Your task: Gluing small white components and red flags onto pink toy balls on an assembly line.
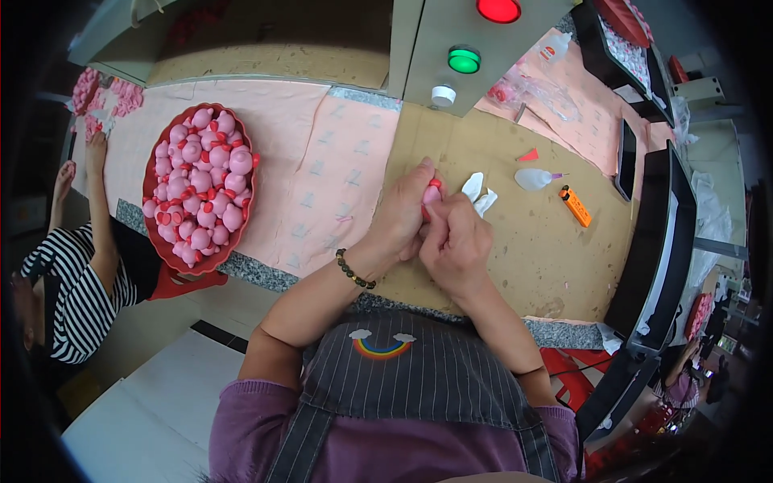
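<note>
Over the brown board, both of my hands meet at a small pink toy figure [432,194] with red parts. My left hand [400,208] is closed around it, fingers wrapped from the left side. My right hand [457,244] is curled, its thumb and fingers pressed against the toy's lower part; whether it also pinches something small is hidden. White crumpled pieces of tissue or cloth [481,193] lie just right of the hands. Farther right are a small translucent squeeze bottle [535,179] with a thin needle tip, its red cone-shaped cap [528,154] and an orange lighter [575,206].
A red scalloped basket [150,179] full of pink toy figures stands at left on pink cloth. A grey machine housing with buttons [464,59] rises at the back. Black trays [654,249] and a phone [626,159] line the right. Another person [88,274] sits at left.
</note>
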Demonstrator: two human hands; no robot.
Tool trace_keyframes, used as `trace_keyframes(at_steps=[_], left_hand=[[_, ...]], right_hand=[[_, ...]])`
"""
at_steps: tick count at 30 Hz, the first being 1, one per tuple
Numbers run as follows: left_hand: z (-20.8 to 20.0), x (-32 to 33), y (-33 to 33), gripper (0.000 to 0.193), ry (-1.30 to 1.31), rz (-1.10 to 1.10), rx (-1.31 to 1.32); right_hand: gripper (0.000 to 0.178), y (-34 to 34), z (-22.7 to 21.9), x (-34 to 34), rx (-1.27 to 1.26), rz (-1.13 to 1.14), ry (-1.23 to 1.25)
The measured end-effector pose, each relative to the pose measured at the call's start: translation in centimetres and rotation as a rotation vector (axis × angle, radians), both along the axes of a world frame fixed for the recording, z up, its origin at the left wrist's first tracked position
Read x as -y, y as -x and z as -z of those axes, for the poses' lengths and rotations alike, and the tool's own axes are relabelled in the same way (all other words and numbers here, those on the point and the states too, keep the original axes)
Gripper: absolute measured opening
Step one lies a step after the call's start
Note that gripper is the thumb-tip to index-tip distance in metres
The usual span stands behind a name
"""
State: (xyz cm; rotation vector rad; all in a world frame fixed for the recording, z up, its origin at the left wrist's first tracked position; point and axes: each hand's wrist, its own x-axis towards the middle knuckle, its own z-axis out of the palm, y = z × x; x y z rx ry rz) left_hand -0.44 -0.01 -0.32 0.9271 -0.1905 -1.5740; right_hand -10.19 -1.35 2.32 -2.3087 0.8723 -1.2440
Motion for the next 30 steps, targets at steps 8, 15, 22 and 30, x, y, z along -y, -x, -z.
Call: trace_keyframes(at_steps=[8, 15, 22, 30], left_hand=[[-0.1, -0.6, 0.4, 0.028, 0.017, -0.127, -0.19], [-2.0, -0.1, 0.9, 0.032, -0.181, -0.182, -0.131], [-1.1, -0.9, -1.2, 0.035, 0.053, 0.147, -0.387], [-1.6, -0.5, -1.7, 0.04, 0.111, 0.39, -0.326]], right_hand=[[0.008, -1.6, -0.8, 1.9, -0.043, 0.004, -0.073], [0.005, -1.2, -1.0, 1.3, -0.004, -0.026, 0.039], [0.011, 1.3, -1.2, 2.6, 0.525, -0.068, -0.993], [0.006, 3.8, -1.1, 1.9, 0.449, -0.165, -0.901]])
